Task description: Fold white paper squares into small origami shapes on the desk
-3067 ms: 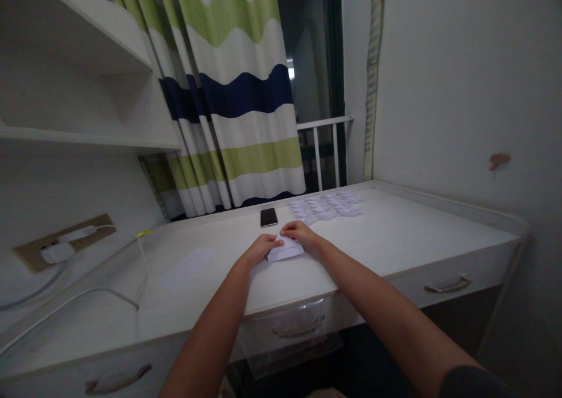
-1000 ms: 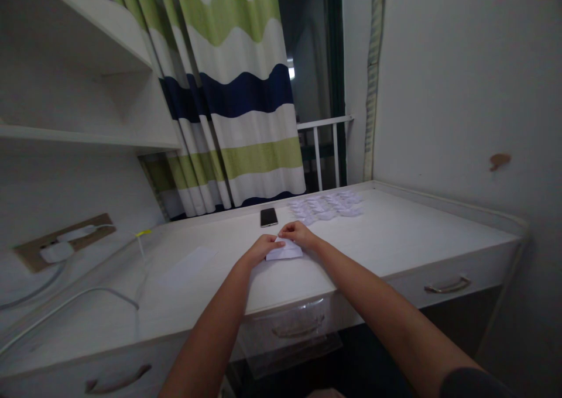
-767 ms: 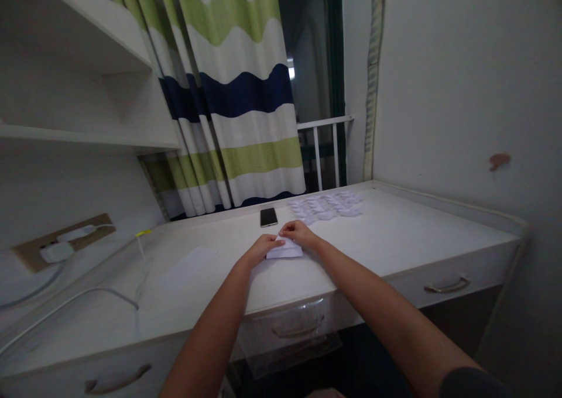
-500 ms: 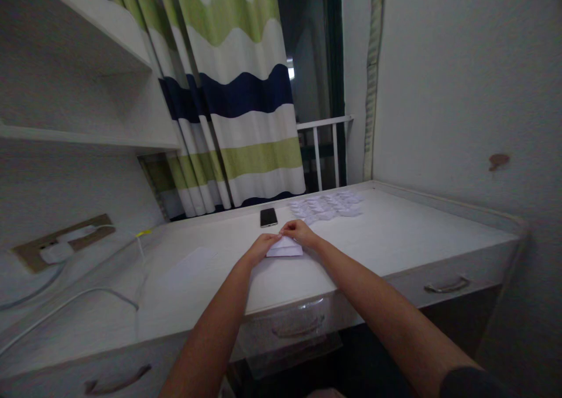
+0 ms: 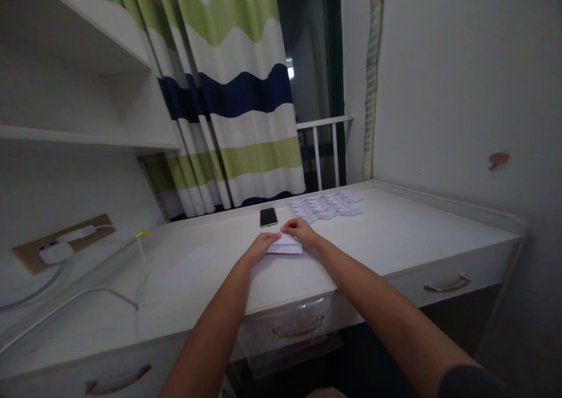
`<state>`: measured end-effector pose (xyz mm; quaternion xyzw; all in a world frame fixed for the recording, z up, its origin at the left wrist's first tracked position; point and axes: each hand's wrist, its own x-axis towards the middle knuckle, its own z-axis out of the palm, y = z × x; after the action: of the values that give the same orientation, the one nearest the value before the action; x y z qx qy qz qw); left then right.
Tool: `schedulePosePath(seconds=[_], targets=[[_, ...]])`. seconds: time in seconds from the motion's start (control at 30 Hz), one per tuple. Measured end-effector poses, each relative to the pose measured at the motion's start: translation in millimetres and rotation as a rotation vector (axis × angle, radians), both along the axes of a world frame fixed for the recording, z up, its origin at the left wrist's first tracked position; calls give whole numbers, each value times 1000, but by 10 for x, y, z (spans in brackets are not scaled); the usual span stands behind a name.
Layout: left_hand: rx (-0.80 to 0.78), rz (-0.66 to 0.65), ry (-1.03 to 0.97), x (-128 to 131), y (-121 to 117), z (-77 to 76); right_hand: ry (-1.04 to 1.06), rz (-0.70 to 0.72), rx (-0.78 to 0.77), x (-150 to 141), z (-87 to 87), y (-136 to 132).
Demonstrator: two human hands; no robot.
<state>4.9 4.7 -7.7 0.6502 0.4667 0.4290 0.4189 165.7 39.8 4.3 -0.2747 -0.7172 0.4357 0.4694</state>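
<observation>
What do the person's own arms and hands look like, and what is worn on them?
The left hand and the right hand are bare, without gloves, and no watch shows on either wrist. The forearms are bare too. A dark short sleeve shows near the right elbow.

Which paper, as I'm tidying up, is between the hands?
The folded white paper touched by the left hand and right hand; the other folded pieces lie grouped farther back, untouched.

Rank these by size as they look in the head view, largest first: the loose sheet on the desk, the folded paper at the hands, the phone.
1. loose sheet
2. folded paper
3. phone

The phone lies farther from the camera than the other two, so its true size compared with theirs is unsure.
</observation>
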Motion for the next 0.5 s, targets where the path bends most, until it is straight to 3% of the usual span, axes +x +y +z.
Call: schedulePosePath(seconds=[0.33,0.5], targets=[[-35,6,-57,19,-24,17,16,-10,-15,1,-12,17],[-118,6,-191,59,-97,71,24,-61,-11,18,-6,52]])
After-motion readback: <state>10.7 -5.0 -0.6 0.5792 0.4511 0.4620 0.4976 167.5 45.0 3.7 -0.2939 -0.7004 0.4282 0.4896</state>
